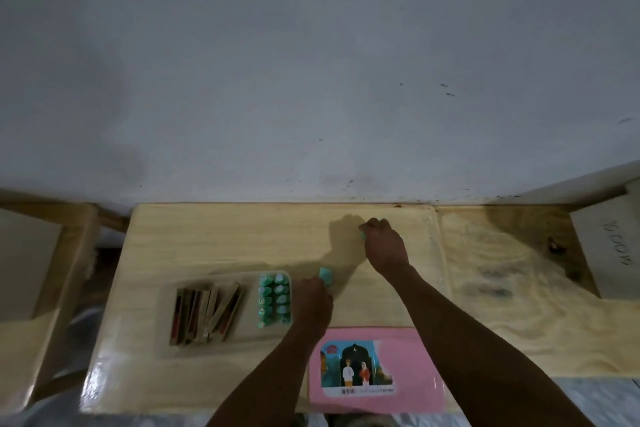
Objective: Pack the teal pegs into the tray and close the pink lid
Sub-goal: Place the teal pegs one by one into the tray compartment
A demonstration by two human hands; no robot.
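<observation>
Your left hand point(313, 298) gripped a teal peg point(326, 276), fingers curled round its lower end so that the upper part stuck out past the knuckles, just beside the right wall of the tray point(162, 322). Your right hand point(382, 243) was further out over the table point(225, 239), towards the wall point(311, 62), with its fingers bunched round a second teal peg point(362, 236); only a sliver of teal showed at the hand's left edge, so you could not tell how that peg was lying. The two hands were apart, the right one beyond the left and to its right. Inside the clear tray, the packed teal pegs point(275, 298) stood upright in two columns against the right-hand wall, and a bundle of brown sticks point(206, 315) leaned together in the left part. The pink lid point(415, 367) lay flat on the table near its front edge, off the tray and to the right of it, between your two forearms, with your left forearm just beside its left edge. A picture label point(356, 369) covered the left part of the lid. A grey board point(613, 250) with writing on it stood at the far right.
</observation>
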